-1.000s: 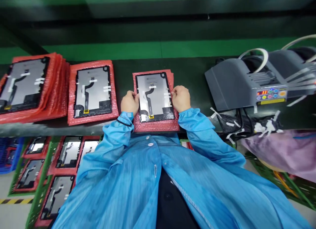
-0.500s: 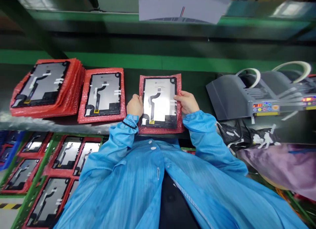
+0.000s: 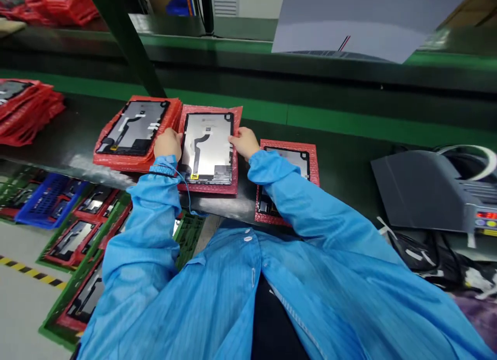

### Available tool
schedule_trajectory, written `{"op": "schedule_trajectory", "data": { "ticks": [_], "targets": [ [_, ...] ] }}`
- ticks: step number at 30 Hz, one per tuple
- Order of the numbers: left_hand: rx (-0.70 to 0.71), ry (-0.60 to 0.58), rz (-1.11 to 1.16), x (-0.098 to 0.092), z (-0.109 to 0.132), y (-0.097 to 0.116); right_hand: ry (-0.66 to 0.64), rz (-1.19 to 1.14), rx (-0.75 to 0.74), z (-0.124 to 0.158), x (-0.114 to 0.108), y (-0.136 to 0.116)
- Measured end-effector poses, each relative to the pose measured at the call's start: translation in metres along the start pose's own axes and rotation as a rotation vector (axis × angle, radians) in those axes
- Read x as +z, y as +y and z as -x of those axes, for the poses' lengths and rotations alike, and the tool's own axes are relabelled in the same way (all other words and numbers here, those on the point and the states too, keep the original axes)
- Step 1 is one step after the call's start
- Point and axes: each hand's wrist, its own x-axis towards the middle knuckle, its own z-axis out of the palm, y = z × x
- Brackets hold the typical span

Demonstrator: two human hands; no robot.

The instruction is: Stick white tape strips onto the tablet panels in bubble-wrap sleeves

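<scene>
Both hands hold a tablet display panel (image 3: 207, 147), silver-backed with a black border and a dark flex cable, on red bubble wrap (image 3: 212, 189). My left hand (image 3: 168, 144) is closed on its left edge, between this panel and a stack of similar wrapped panels (image 3: 134, 126). My right hand (image 3: 244, 142) pinches the upper right edge, thumb on top. Beneath my right forearm, another wrapped display panel (image 3: 289, 155) lies on the dark bench (image 3: 341, 153), partly covered by the blue sleeve.
Another stack of red-wrapped panels (image 3: 29, 111) is at far left. Grey machine (image 3: 423, 189) with a lit display sits on the right, with cables below. Green crates (image 3: 58, 318) and a blue basket (image 3: 37, 204) stand lower left. A paper sheet (image 3: 361, 28) hangs above.
My view has turned left. Both hands have moved left with the panel, to where another panel lay beside the stack. A further panel now shows on the bench to the right.
</scene>
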Motion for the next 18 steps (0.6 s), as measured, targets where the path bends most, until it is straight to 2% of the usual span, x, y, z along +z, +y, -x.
{"op": "schedule_trajectory", "data": {
  "ticks": [3,7,10,12,15,16,18],
  "targets": [
    [0.004,-0.081,-0.033,0.016,-0.009,-0.007,-0.069,0.214,0.135,-0.003,0.007,-0.001],
    [0.036,-0.042,0.033,0.029,-0.010,-0.009,-0.095,0.174,0.189,-0.004,0.007,0.000],
    [0.056,-0.052,0.049,0.024,-0.011,-0.011,-0.101,0.053,0.228,0.014,-0.005,0.002],
    [0.080,-0.067,0.035,0.016,-0.007,-0.010,-0.137,-0.133,0.230,0.049,-0.027,0.011],
    [0.169,0.007,-0.042,0.009,0.011,0.005,-0.199,-0.383,0.183,0.132,-0.083,0.044],
    [0.262,0.040,-0.063,0.009,0.022,0.016,-0.147,-0.424,0.212,0.163,-0.105,0.058],
    [0.563,0.070,-0.047,0.016,0.048,0.046,0.306,-0.439,0.283,0.222,-0.151,0.089]
  ]
}}
